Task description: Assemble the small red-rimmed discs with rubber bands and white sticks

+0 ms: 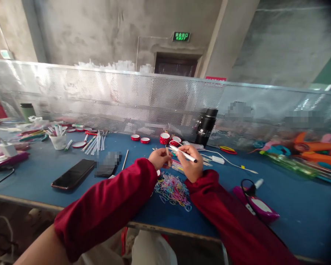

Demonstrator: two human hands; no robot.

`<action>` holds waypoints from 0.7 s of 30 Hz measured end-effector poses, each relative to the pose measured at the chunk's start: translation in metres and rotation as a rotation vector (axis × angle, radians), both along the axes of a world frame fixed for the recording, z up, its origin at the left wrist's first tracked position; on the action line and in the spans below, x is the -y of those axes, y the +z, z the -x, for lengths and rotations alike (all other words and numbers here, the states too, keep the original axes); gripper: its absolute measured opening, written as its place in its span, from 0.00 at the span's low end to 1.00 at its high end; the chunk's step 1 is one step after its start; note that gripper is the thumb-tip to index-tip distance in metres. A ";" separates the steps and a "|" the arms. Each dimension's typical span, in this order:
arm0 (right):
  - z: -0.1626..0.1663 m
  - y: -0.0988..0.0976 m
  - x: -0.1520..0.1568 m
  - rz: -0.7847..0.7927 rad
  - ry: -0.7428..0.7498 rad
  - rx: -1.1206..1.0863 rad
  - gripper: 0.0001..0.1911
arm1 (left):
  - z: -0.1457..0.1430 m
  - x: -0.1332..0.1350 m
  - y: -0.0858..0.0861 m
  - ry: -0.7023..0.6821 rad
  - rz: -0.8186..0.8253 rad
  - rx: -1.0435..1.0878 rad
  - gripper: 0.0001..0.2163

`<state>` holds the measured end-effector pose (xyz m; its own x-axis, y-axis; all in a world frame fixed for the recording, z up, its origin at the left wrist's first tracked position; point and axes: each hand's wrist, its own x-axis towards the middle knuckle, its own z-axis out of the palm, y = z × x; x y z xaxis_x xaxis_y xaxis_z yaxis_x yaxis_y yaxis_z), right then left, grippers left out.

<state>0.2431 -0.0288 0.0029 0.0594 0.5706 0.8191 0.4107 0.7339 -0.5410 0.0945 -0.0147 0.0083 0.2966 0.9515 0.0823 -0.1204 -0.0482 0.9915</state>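
Note:
Both arms wear dark red sleeves and meet over the blue table. My right hand is closed round a white pen-like stick with a dark tip, held slanting across the fingers. My left hand is closed in a pinch on a thin tan stick right beside it. Just below the hands lies a heap of several coloured rubber bands. More white and coloured sticks lie under the hands.
A black phone lies left. A cup of pens and loose white sticks sit far left. Red tape rolls, a black flask, a white cable, a purple device and colourful toys stand before a perforated metal screen.

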 end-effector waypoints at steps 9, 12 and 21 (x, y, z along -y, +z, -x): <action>0.003 0.004 0.006 0.021 -0.044 0.011 0.08 | 0.001 -0.003 -0.005 -0.046 -0.004 0.019 0.04; 0.004 0.005 0.008 0.007 -0.047 -0.007 0.09 | 0.002 -0.003 -0.003 -0.039 -0.002 0.012 0.04; 0.002 0.003 0.006 0.001 -0.028 0.013 0.08 | 0.001 -0.002 -0.004 -0.031 -0.014 -0.013 0.04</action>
<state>0.2411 -0.0348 0.0062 0.0652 0.5697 0.8192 0.4380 0.7213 -0.5365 0.0933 -0.0129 0.0047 0.3274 0.9405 0.0913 -0.1094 -0.0583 0.9923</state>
